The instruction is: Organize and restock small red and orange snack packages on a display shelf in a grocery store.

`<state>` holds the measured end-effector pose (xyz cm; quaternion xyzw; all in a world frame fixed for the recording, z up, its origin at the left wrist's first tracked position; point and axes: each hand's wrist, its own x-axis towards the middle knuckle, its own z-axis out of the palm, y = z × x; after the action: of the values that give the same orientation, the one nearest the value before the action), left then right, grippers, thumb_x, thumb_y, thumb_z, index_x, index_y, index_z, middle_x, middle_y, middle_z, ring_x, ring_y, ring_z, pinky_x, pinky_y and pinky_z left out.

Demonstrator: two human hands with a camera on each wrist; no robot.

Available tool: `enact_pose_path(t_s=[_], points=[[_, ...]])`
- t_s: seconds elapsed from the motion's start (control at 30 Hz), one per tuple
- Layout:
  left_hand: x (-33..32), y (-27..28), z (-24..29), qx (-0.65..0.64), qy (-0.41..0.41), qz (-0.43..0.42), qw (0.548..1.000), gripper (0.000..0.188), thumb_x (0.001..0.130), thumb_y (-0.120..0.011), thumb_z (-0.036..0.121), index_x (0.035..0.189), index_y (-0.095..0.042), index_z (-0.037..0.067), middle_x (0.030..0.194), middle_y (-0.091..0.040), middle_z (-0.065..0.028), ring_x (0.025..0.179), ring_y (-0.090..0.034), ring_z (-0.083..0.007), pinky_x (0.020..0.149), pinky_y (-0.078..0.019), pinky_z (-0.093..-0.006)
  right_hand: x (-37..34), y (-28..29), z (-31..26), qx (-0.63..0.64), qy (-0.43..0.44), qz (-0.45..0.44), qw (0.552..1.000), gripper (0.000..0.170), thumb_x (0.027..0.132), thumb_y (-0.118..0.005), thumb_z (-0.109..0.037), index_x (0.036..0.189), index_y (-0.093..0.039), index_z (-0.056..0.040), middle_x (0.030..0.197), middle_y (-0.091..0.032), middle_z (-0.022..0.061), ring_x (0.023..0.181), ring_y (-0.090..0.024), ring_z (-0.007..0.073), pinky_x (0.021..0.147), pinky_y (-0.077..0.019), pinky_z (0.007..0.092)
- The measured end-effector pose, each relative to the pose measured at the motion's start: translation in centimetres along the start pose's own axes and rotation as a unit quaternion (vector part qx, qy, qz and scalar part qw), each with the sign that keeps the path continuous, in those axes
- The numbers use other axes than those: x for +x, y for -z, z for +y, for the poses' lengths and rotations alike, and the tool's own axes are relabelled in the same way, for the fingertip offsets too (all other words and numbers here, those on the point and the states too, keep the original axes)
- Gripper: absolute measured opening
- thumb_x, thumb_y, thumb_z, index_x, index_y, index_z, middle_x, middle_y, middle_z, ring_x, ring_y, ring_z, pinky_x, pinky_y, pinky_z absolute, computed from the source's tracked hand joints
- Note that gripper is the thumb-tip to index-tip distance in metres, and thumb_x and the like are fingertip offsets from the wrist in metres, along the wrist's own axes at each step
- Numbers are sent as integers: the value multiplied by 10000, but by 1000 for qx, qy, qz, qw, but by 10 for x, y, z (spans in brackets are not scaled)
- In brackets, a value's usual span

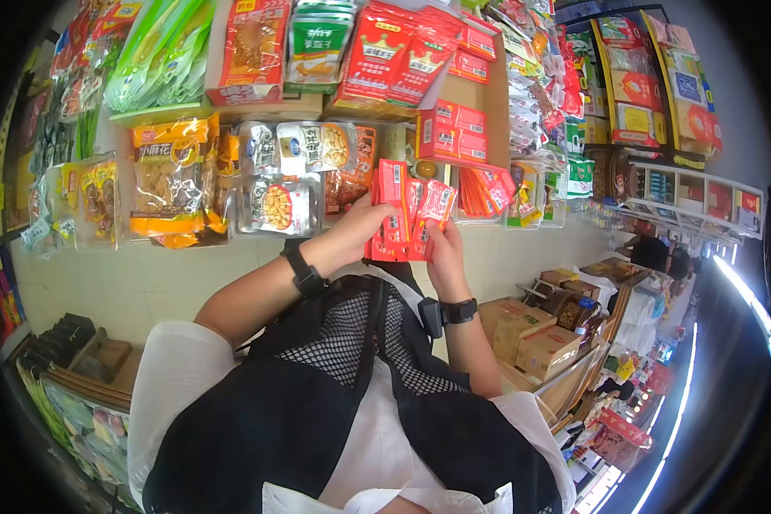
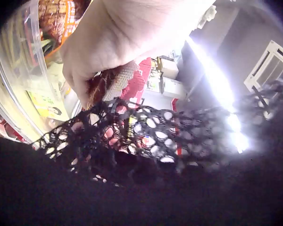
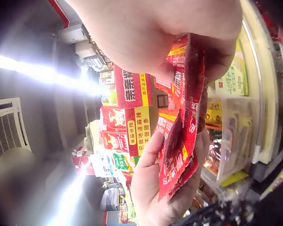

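Note:
In front of the chest, my left hand (image 1: 361, 230) grips a bunch of red snack packets (image 1: 393, 193) with the thumb laid over them. Beside it, my right hand (image 1: 445, 253) pinches the red packets (image 1: 438, 202) at the bunch's right side. Seen from the right wrist, the packets (image 3: 178, 141) stand between both hands, the left below and the right above. A fan of similar red packets (image 1: 486, 192) sits just beyond the right hand. The left wrist view shows the back of the left hand (image 2: 118, 37); black mesh cloth hides much below it.
A shelf of bagged snacks runs along the front, with an orange bag (image 1: 173, 176), clear trays (image 1: 280, 206) and red boxes (image 1: 454, 133) in an open carton (image 1: 494, 94). Cardboard boxes (image 1: 546, 349) stand behind on the right. A wooden rack (image 1: 111, 364) is behind on the left.

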<state>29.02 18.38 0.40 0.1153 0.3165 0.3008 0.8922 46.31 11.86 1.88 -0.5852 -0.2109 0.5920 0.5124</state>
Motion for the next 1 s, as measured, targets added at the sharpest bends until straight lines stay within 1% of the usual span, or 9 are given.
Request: enact_pose_path(t_s=[0.23, 0.3, 0.33, 0.37, 0.47, 0.6, 0.77, 0.83, 1.0], points=[[41, -29, -6, 145, -149, 86, 974, 395, 919, -560, 46, 1296, -465, -29, 1173, -629, -139, 1015, -655, -203, 838, -559, -352, 70, 32, -5, -102, 96, -21, 990, 236, 980, -559, -133, 1162, -583, 15, 1050, -668, 81, 906, -621, 107, 757, -506, 268], [51, -35, -10, 272, -169, 173, 931, 315, 913, -523, 13, 1222, -508, -44, 1129, -641, -145, 1002, -653, -207, 838, -530, -334, 85, 35, -11, -287, 119, -14, 951, 255, 961, -591, -157, 1134, -587, 30, 977, -677, 112, 835, -625, 118, 706, -512, 301], [73, -13, -28, 293, -193, 202, 914, 430, 904, -554, 33, 1306, -419, -44, 1194, -594, -158, 1038, -619, -209, 876, -516, -340, 87, 32, -22, -327, 71, -13, 942, 304, 926, -604, -132, 1156, -543, 57, 898, -675, 182, 769, -658, 247, 692, -522, 396], [78, -16, -28, 305, -198, 208, 908, 430, 904, -554, 33, 1306, -419, -44, 1194, -594, -158, 1038, -619, -209, 876, -516, -340, 94, 32, -22, -314, 75, -19, 946, 304, 926, -604, -132, 1156, -543, 57, 898, -675, 182, 769, -658, 247, 692, -522, 396], [86, -31, -28, 417, -209, 233, 853, 460, 892, -548, 41, 1318, -404, -56, 1231, -573, -160, 1068, -603, -232, 921, -489, -355, 108, 35, -23, -451, 349, -27, 821, 433, 878, -581, -71, 1232, -416, 116, 1039, -582, 345, 945, -568, 522, 786, -491, 525], [101, -50, -31, 555, -237, 288, 744, 493, 865, -559, 86, 1320, -427, -50, 1118, -613, -295, 1110, -583, -435, 938, -460, -450, 87, 40, -41, -470, 313, -78, 822, 557, 884, -583, -98, 1314, -348, 168, 1315, -387, 403, 1062, -537, 524, 922, -469, 507], [115, -51, -39, 628, -366, 334, 600, 392, 842, -527, -10, 1226, -476, -71, 1101, -598, -312, 1015, -575, -495, 847, -474, -529, 71, 69, -55, -485, 339, -110, 798, 572, 889, -567, -84, 1344, -340, 178, 1401, -328, 379, 1278, -408, 499, 1056, -394, 467], [119, -48, -46, 597, -333, 341, 645, 328, 840, -520, -28, 1158, -466, -82, 1148, -573, -331, 984, -579, -514, 792, -481, -545, 70, 85, -64, -457, 307, -193, 812, 518, 904, -565, -121, 1311, -411, 159, 1398, -375, 339, 1243, -462, 468, 1032, -424, 450], [125, -76, -64, 699, -280, 371, 543, 338, 813, -519, -45, 1135, -433, -103, 1024, -538, -351, 945, -547, -537, 801, -467, -555, 62, 133, -104, -416, 284, -231, 832, 260, 885, -602, -136, 1088, -607, 26, 1127, -606, 182, 1082, -581, 372, 922, -477, 429]])
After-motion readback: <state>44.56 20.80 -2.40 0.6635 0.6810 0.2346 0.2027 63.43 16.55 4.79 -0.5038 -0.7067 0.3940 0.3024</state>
